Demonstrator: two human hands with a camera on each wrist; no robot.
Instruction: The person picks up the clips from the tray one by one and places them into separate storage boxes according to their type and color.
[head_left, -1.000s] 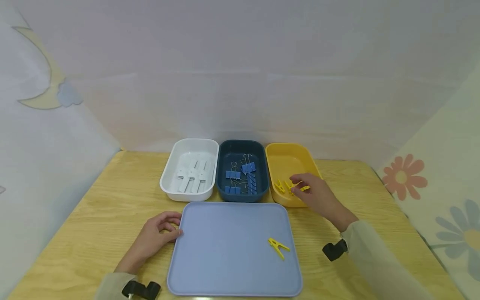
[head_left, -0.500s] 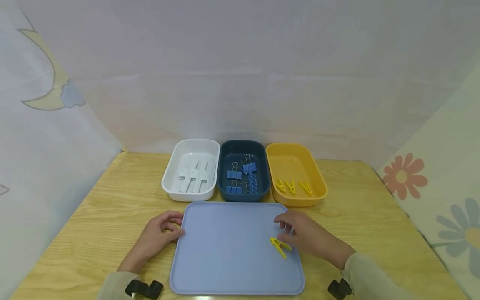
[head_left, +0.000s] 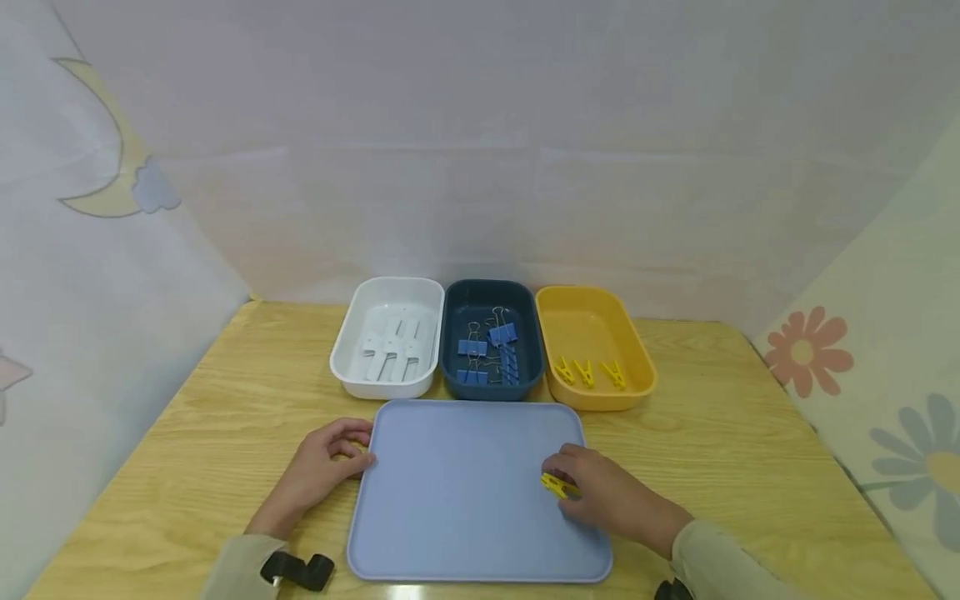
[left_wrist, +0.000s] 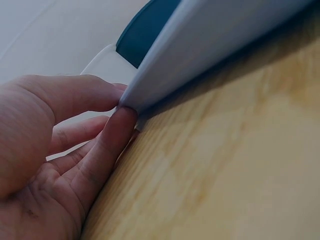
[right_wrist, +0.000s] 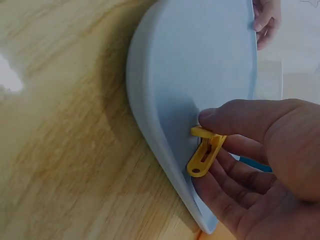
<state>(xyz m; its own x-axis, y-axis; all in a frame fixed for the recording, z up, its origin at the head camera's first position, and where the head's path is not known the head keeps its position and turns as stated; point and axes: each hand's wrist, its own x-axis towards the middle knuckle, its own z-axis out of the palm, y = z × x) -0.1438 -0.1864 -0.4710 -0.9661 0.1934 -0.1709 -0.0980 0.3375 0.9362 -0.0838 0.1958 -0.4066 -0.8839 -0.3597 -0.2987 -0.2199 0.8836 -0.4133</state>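
A pale blue tray [head_left: 465,500] lies on the wooden table. At its left rim, my left hand [head_left: 318,471] pinches the edge; in the left wrist view the thumb and a finger meet around the tray's rim [left_wrist: 165,65]. Over the tray's right part, my right hand [head_left: 611,496] holds a yellow clothespin [head_left: 555,484] between thumb and fingers. From the right wrist, the clothespin [right_wrist: 206,154] shows close to the tray surface; whether it still touches the tray I cannot tell.
Behind the tray stand three bins side by side: a white one [head_left: 341,354] with several white clips, a dark blue one [head_left: 491,291] with several blue binder clips, and a yellow one [head_left: 592,400] with three yellow clothespins [head_left: 586,374]. Patterned cloth walls surround the table [head_left: 202,467].
My right hand has come from the yellow bin down to the tray and taken hold of the clothespin lying there. My left hand stays at the tray's left edge.
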